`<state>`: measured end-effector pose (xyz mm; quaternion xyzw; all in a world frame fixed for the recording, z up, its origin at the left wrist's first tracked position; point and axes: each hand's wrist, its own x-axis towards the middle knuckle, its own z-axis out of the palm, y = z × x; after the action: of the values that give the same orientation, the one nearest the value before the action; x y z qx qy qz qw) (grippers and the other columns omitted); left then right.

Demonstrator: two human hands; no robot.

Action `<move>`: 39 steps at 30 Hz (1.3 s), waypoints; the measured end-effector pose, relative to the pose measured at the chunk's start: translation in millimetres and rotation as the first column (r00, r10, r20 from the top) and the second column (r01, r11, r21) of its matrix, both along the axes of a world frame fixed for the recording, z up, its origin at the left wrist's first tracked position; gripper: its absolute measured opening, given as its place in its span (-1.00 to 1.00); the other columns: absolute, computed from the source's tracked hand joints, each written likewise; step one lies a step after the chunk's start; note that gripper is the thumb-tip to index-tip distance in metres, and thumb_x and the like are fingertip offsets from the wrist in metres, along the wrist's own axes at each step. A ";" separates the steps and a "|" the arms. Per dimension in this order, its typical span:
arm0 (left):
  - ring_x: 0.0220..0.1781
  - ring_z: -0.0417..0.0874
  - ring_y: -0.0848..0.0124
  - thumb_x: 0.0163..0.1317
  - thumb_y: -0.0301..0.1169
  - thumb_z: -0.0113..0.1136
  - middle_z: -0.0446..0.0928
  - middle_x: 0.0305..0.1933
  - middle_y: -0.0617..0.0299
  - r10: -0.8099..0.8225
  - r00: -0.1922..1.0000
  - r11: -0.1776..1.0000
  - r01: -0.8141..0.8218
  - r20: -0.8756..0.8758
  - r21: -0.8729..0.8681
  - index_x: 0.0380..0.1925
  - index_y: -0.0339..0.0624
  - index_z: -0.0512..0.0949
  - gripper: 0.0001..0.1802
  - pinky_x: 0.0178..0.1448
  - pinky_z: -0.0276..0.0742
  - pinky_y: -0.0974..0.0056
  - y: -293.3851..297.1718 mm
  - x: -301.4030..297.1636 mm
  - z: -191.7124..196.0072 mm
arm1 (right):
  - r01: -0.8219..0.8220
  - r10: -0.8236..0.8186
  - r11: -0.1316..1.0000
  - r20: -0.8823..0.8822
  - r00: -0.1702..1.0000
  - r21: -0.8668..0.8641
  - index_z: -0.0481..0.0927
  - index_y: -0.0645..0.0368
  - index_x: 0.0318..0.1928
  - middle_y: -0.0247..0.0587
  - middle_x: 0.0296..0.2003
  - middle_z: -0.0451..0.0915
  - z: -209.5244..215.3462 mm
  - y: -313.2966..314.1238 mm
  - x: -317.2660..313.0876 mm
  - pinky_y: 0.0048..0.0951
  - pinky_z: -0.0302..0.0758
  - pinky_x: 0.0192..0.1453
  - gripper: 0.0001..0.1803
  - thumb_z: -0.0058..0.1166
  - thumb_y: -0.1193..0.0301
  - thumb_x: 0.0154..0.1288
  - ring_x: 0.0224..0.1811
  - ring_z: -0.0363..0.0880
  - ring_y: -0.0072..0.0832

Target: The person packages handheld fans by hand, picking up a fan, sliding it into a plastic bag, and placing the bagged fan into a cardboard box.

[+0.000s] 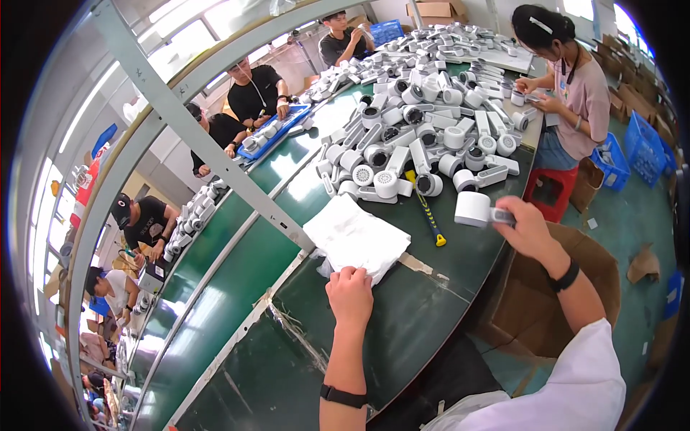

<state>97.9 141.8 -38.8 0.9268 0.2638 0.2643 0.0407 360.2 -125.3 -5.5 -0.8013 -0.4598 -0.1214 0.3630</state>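
My right hand (528, 228) is closed around the grey handle of a white, shower-head-shaped device (472, 209), holding it over the right edge of the table. Its cylindrical head points left. My left hand (350, 294) pinches the near edge of a stack of thin white plastic bags (357, 233) lying on the dark green table (381, 337). Between the two hands, a yellow-and-black hammer-like tool (430, 212) lies on the table, its far end against the pile. Beyond it spreads a large heap of similar white and grey devices (424, 129), some showing perforated faces, others dark round openings.
A metal frame post (208, 136) slants across the left, beside a green conveyor (237, 262). An open cardboard box (560, 287) stands below my right arm. One person (575, 93) works at the right near a red stool (552, 192); several others sit along the left. Blue crates (643, 147) stand on the floor.
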 end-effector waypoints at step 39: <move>-0.27 0.58 0.49 0.35 -0.48 0.11 0.56 -0.28 0.24 0.489 0.564 0.549 0.393 0.665 -0.737 -0.19 -0.31 0.49 -0.89 -0.15 0.55 0.36 -35.9 -115.4 28.7 | -0.255 0.528 0.843 -0.820 0.222 0.474 0.51 0.22 0.04 -0.38 -0.17 0.59 -15.6 -5.7 -200.6 -0.51 0.47 -0.04 -0.45 0.41 0.50 0.00 -0.13 0.51 -0.67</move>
<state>-17.5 105.9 -10.2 0.5412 0.3330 0.5054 0.5837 159.6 -131.0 -21.1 -0.5281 -0.3368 0.3997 0.6692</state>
